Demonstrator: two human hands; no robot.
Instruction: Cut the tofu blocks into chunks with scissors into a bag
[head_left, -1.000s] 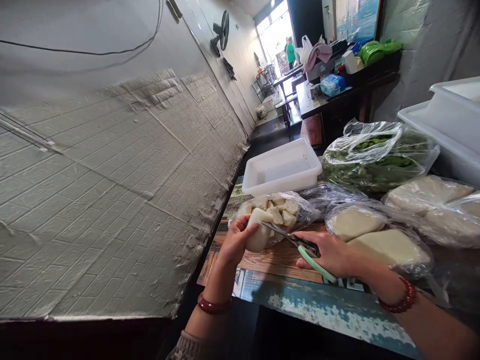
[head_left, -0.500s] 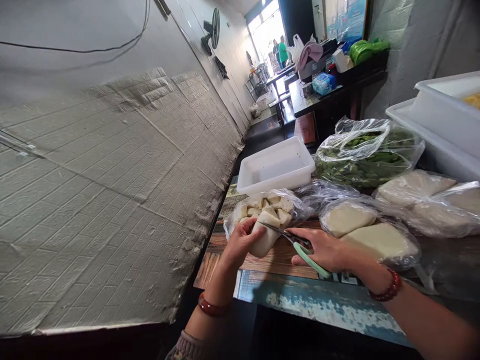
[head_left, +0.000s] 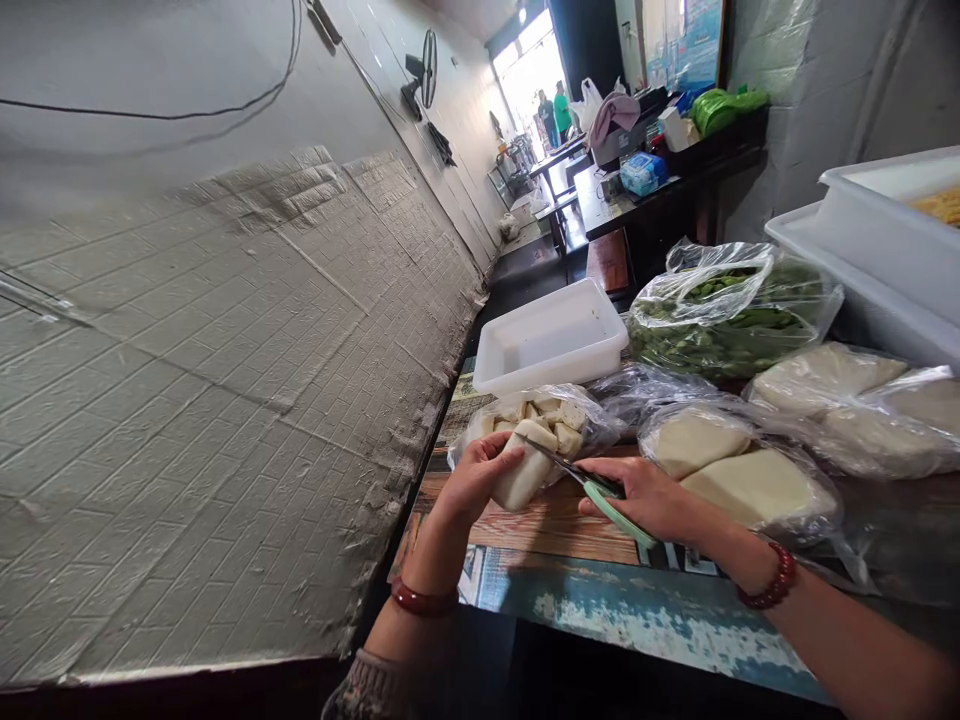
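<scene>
My left hand (head_left: pixel 480 475) is closed round a smooth, off-white block of food (head_left: pixel 521 478) that looks like tofu, held tilted over a plastic bag. In my right hand (head_left: pixel 637 497) are scissors (head_left: pixel 619 515) with mint-green handles. The scissors' dark blades reach leftward onto the block's upper part; how deep they cut, I cannot tell. Just behind the block, the clear plastic bag (head_left: pixel 469 430) lies spread with cut pieces (head_left: pixel 568 420) of the same pale food in it. Beside my right hand, another clear bag holds larger pale slabs (head_left: pixel 757 485).
An open white plastic tub (head_left: pixel 551 375) stands behind the cut pieces. To its right are a bag of green vegetables (head_left: pixel 720 335), more bagged slabs (head_left: pixel 862 385) and stacked white tubs (head_left: pixel 885 235). A brick-patterned wall (head_left: pixel 247 400) runs along the table's left side.
The block has tipped slightly in my left hand, and its outline is a little narrower. The scissors remain against its upper part. The view has shifted slightly.
</scene>
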